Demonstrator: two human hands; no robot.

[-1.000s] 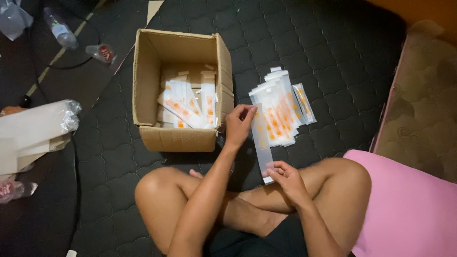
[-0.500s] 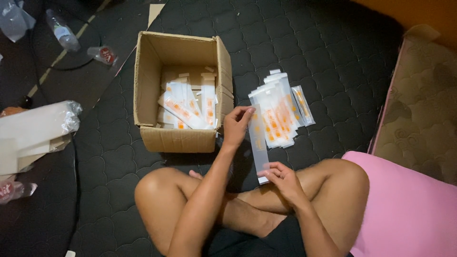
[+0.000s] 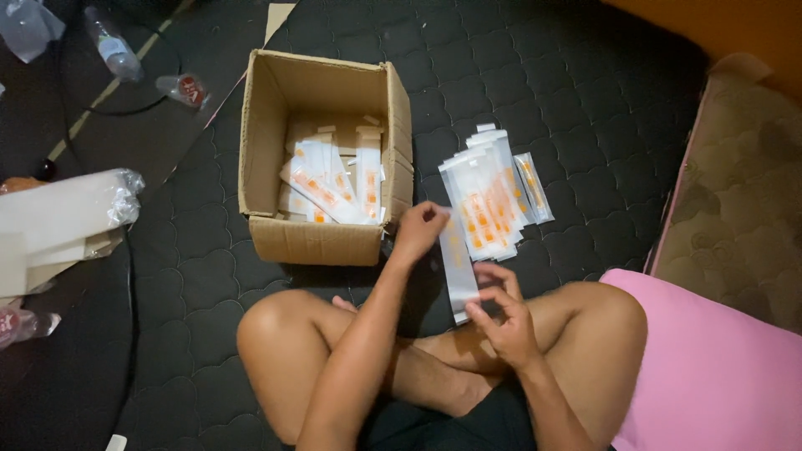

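Right hand [image 3: 501,321]: nearest of all, above the crossed legs; thumb and fingertips pinch the near end of a long clear sleeve [image 3: 457,269].
Left hand [image 3: 420,231]: just beyond, fingers closed on the far end of the same sleeve, beside the box's near right corner.
Sleeve: stretched between both hands, near end over the lap, far end touching or overlapping the near edge of the pile; an orange-marked strip shows in its far part.
Risk, sleeve: the film looks thin and slick, so I judge it could slide out of either pinch or crease if the hands pull unevenly.
Pile [image 3: 489,200]: more such packets fanned loosely on the dark quilted mat [image 3: 585,108], right of the box.
Risk, pile: the left hand works right at its edge; a brush of the wrist could scatter the fan or drag packets along.
Box [image 3: 322,154]: open cardboard, left of the pile, packets lying loose and crossed inside.
Risk, box: an elbow nudge could shift it.
Pillow [image 3: 718,376]: pink, near right, against the right knee.
Bottle [image 3: 113,48]: far left, well apart.
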